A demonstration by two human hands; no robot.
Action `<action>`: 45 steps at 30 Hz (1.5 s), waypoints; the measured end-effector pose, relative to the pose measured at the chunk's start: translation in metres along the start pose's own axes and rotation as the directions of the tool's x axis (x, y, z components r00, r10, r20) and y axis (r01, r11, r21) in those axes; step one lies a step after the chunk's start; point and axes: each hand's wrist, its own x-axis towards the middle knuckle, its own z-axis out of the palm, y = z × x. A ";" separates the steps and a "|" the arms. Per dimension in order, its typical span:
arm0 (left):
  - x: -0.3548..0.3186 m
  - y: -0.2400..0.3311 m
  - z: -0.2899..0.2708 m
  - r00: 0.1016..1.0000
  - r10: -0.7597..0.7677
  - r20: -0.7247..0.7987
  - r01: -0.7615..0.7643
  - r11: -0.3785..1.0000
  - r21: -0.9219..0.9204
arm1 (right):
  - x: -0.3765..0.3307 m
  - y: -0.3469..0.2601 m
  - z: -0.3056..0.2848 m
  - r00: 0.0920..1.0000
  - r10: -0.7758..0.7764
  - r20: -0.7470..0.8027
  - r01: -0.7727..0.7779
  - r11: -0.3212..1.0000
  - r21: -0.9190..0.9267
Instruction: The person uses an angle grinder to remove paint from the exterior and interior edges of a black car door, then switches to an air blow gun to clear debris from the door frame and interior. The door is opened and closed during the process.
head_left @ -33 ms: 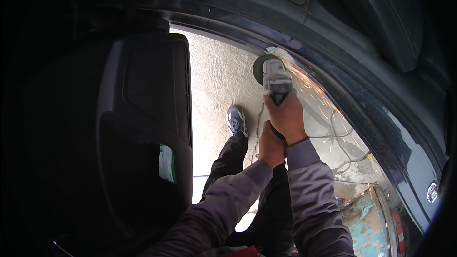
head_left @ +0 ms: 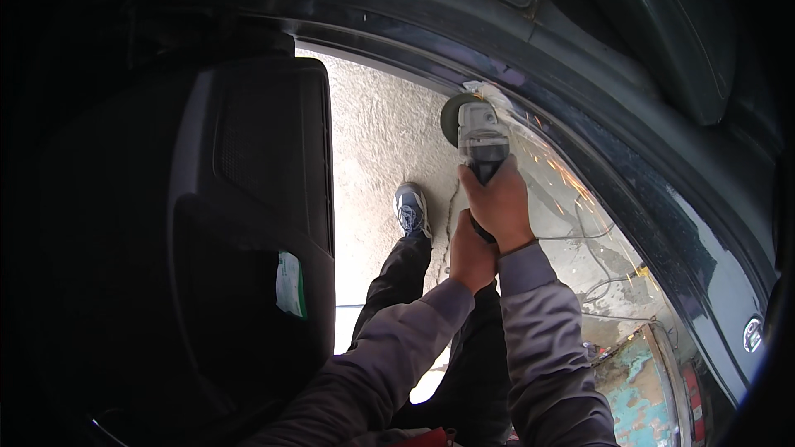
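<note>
An angle grinder (head_left: 484,134) with a grey head is gripped in both hands. My right hand (head_left: 502,203) wraps round the front of its body, thumb along the left side. Behind it, my left hand (head_left: 474,255) is closed round the rear of the handle. The round green-grey disc (head_left: 453,118) shows at the left of the head, close to the dark car sill (head_left: 397,45). A pale, bared patch (head_left: 495,96) lies on the sill just beyond the head; whether the disc touches it is hidden. Orange sparks (head_left: 563,172) fly toward the lower right along the sill.
An open car door (head_left: 273,141) with a green-and-white packet (head_left: 290,285) in its pocket stands at the left. My shoe (head_left: 411,209) rests on the concrete floor (head_left: 373,116). At the right lie a cable (head_left: 609,281) and a worn turquoise panel (head_left: 633,381), below the car's side.
The spark stream has thinned near the grinder's head, and its brighter streaks now show farther down the sill. My hands and the grinder hold nearly the same place.
</note>
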 end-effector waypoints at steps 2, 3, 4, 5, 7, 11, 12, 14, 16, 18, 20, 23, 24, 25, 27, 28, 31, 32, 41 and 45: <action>0.000 0.000 0.000 1.000 0.012 -0.001 -0.012 1.000 0.009 | -0.001 0.002 -0.001 1.000 0.004 -0.007 -0.004 1.000 0.019; -0.001 -0.001 0.001 1.000 0.019 0.004 -0.019 1.000 0.020 | -0.002 0.003 -0.002 1.000 0.005 -0.006 -0.005 1.000 0.028; -0.001 -0.001 0.001 0.999 0.046 0.004 -0.046 0.998 0.032 | -0.002 0.004 -0.002 1.000 -0.009 -0.021 0.009 0.999 0.039; -0.001 -0.002 0.002 1.000 0.024 0.009 -0.025 0.999 0.045 | -0.003 0.005 -0.003 1.000 0.014 -0.001 -0.014 0.999 0.034; -0.002 -0.001 0.003 1.000 0.020 0.010 -0.021 0.997 0.076 | -0.003 0.007 -0.004 0.999 0.031 0.009 -0.031 0.999 0.027; -0.005 0.004 0.006 1.000 -0.011 -0.003 0.011 0.993 0.117 | -0.003 0.015 -0.006 0.999 0.038 0.008 -0.039 0.995 0.092; -0.006 0.006 0.007 1.000 -0.014 -0.009 0.015 0.992 0.126 | -0.003 0.018 -0.006 0.999 0.038 0.008 -0.039 0.993 0.107; -0.007 0.009 0.008 0.999 -0.034 -0.016 0.037 0.985 0.170 | -0.004 0.025 -0.006 0.999 0.053 0.010 -0.054 0.989 0.140; -0.007 0.010 0.009 0.998 -0.066 -0.021 0.069 0.966 0.248 | -0.004 0.033 -0.005 0.997 0.081 0.013 -0.082 0.982 0.169; -0.005 0.008 0.011 0.998 -0.060 -0.024 0.064 0.956 0.286 | -0.003 0.042 -0.004 0.995 0.093 0.028 -0.097 0.959 0.268; -0.003 0.004 0.014 0.999 -0.033 -0.039 0.044 0.951 0.306 | -0.001 0.050 -0.003 0.994 0.100 0.051 -0.112 0.932 0.345; 0.000 -0.004 0.019 0.998 0.015 -0.066 0.005 0.952 0.305 | 0.001 0.062 0.000 0.991 0.106 0.078 -0.130 0.898 0.421; 0.000 -0.007 0.021 0.998 0.021 -0.062 -0.001 0.952 0.307 | 0.002 0.065 0.000 0.992 0.108 0.071 -0.128 0.892 0.433; 0.001 -0.009 0.022 0.998 0.006 -0.059 0.013 0.949 0.316 | 0.002 0.067 0.000 0.988 0.131 0.084 -0.155 0.890 0.429; 0.001 -0.013 0.025 0.999 0.027 -0.045 -0.012 0.951 0.308 | 0.002 0.069 -0.001 0.993 0.108 0.055 -0.121 0.887 0.445; 0.001 -0.015 0.026 0.998 0.048 -0.038 -0.034 0.952 0.304 | 0.001 0.069 -0.003 0.994 0.104 0.024 -0.104 0.884 0.456; -0.001 -0.018 0.028 0.999 0.040 -0.018 -0.035 0.974 0.223 | -0.003 0.064 -0.008 0.994 0.106 0.013 -0.104 0.941 0.322; -0.001 -0.019 0.028 0.998 0.060 -0.010 -0.056 0.975 0.216 | -0.004 0.062 -0.010 0.995 0.095 -0.002 -0.090 0.951 0.296; 0.010 -0.019 0.031 0.987 0.135 0.084 -0.137 0.990 0.015 | 0.004 0.034 -0.022 0.999 0.012 -0.044 -0.008 0.997 0.071; 0.010 -0.011 0.031 0.987 0.127 0.099 -0.119 0.989 -0.087 | 0.006 0.025 -0.026 0.998 0.050 -0.029 -0.049 0.998 0.025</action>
